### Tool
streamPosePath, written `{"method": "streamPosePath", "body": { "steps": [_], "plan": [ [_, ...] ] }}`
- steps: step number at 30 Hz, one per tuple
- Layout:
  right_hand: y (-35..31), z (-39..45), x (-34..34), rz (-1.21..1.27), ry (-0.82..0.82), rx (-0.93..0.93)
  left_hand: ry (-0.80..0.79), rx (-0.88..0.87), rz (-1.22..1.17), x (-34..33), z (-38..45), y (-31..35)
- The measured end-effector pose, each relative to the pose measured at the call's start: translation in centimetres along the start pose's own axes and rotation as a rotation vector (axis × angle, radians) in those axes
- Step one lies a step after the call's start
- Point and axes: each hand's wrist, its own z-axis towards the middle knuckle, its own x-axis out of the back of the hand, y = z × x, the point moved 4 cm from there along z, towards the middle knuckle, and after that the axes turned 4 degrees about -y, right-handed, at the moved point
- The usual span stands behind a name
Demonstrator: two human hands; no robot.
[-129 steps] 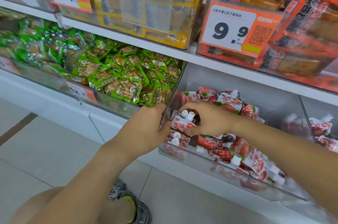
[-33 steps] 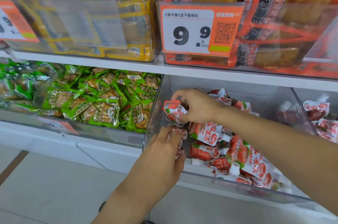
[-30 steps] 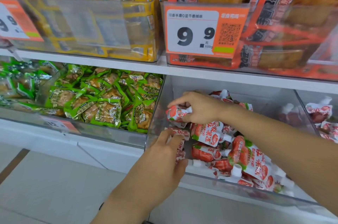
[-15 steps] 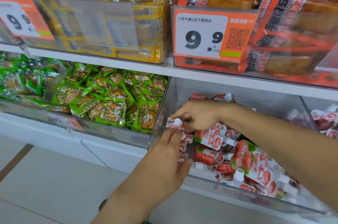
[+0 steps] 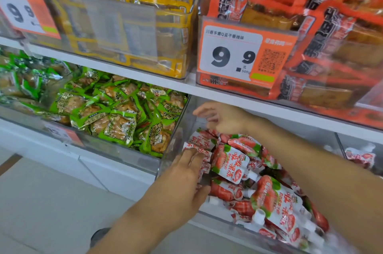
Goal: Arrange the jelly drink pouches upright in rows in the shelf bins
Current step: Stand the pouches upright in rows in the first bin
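Your left hand lies at the lower centre of the frame with straight fingers pressing on the short row of jelly drink pouches that stands against the left wall of the clear bin. Your right hand hovers above the back of this row, fingers loosely spread, and it holds nothing. The other pouches lie flat and mixed in a heap toward the lower right.

The row probably stands only because your left hand supports it. If you lift this hand too early, the soft pouches can fall to the right, onto the heap. The heap itself can also slide against the row when you pull one pouch out from under the others, because they overlap each other.

Your left palm covers the front of the row, so I cannot tell how many pouches stand there. The bottom right corner of the bin is cut off by the frame. The neighbour bin at the right edge shows only a few pouches, blurred behind the plastic.
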Motion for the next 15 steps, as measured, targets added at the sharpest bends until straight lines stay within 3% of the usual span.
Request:
{"method": "streamPosePath", "body": {
  "steps": [4, 7, 10, 15],
  "plan": [
    [0.1, 1.9, -1.2, -0.566, -0.191, -0.063, 0.005, -0.001, 0.001, -0.1, 0.1, 0.1],
    [0.3, 3.1, -2.5, -0.771, -0.235, -0.049, 0.003, 0.008, -0.007, -0.1, 0.3, -0.1],
    [0.5, 3.3, -2.4, -0.818, -0.185, -0.057, -0.024, 0.002, 0.004, -0.3, 0.2, -0.3],
    [-0.7, 0.4, -0.4, -0.744, 0.07, 0.062, -0.026, 0.006, 0.022, -0.2, 0.1, 0.0]
  ]
}}
